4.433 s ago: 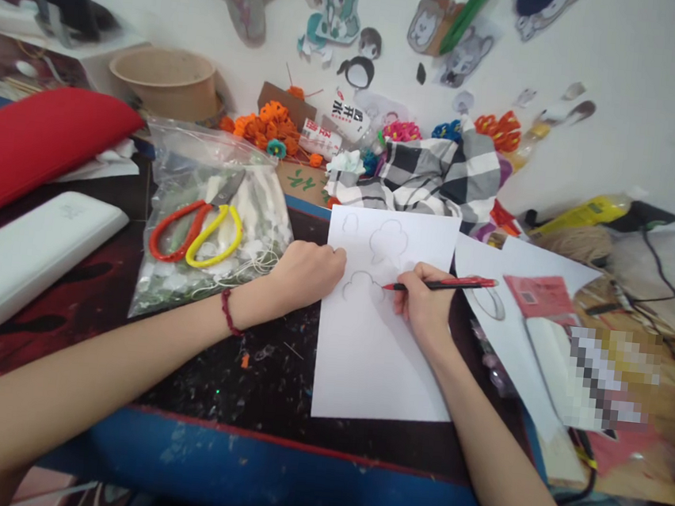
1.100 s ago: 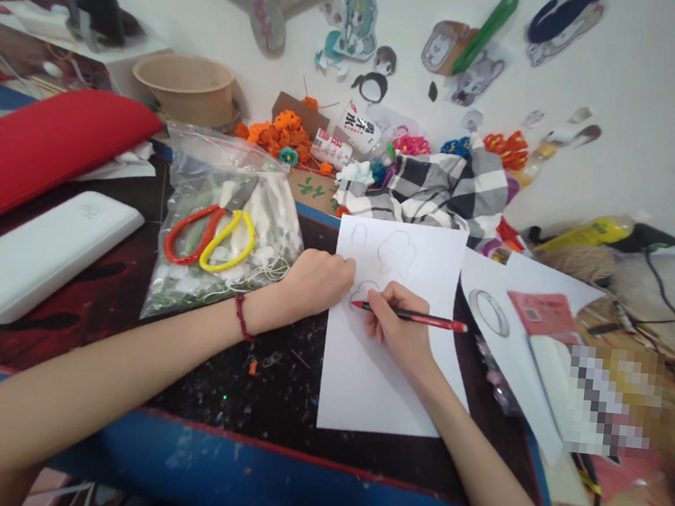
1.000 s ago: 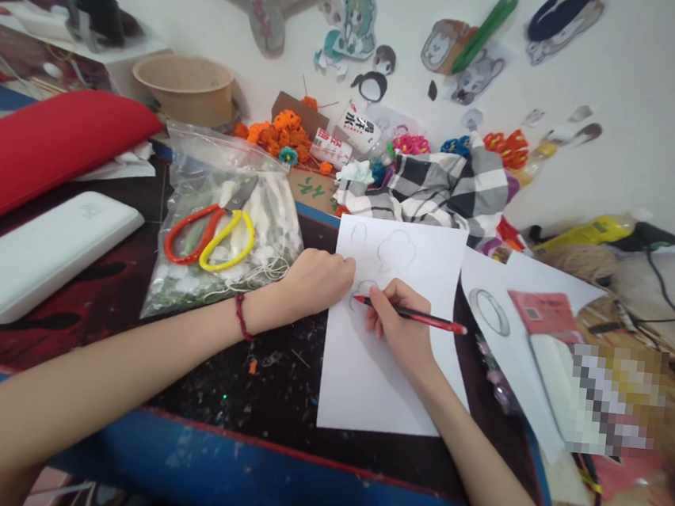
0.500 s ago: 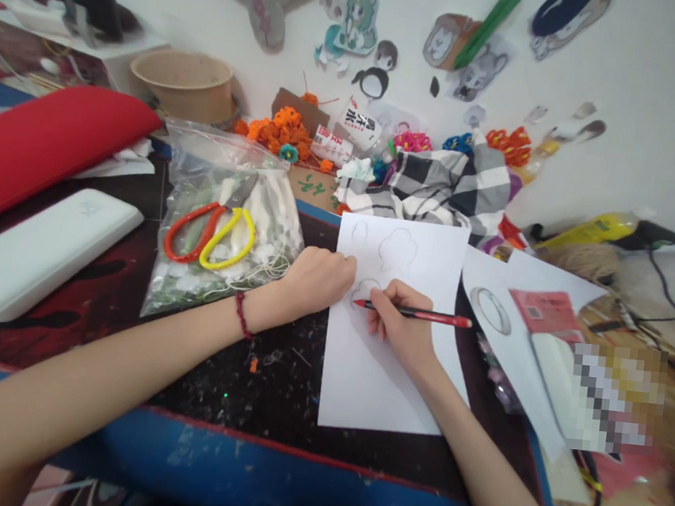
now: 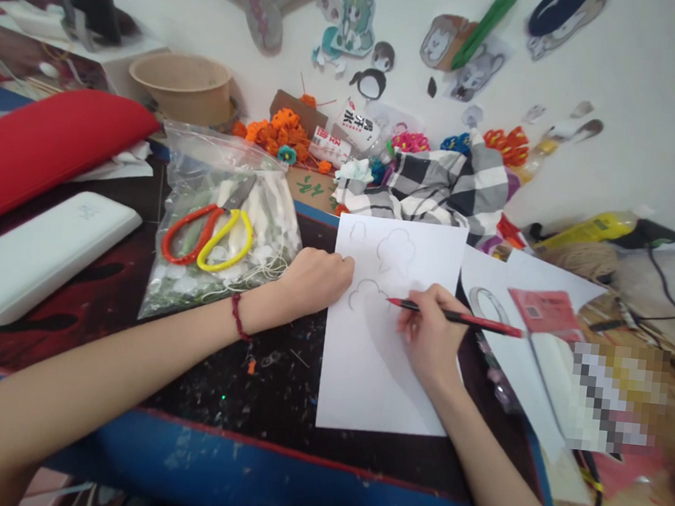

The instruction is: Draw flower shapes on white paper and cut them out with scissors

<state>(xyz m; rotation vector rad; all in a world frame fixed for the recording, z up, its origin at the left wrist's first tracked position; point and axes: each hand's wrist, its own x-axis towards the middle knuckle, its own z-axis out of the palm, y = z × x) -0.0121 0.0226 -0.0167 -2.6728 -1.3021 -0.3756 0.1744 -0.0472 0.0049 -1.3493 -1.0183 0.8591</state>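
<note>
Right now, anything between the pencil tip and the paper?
Nothing visible. The right hand holds the pencil, tip over the upper half of the paper; contact is unclear. The left hand overlaps the paper's left edge, apart from the tip.

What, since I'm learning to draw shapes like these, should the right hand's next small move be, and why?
Perhaps continue the lowest outline downward from its right end: its bottom looks open, and the right hand holds the red-and-black pencil with its tip near that end. The left hand lies over the left edge of the white paper.
</note>
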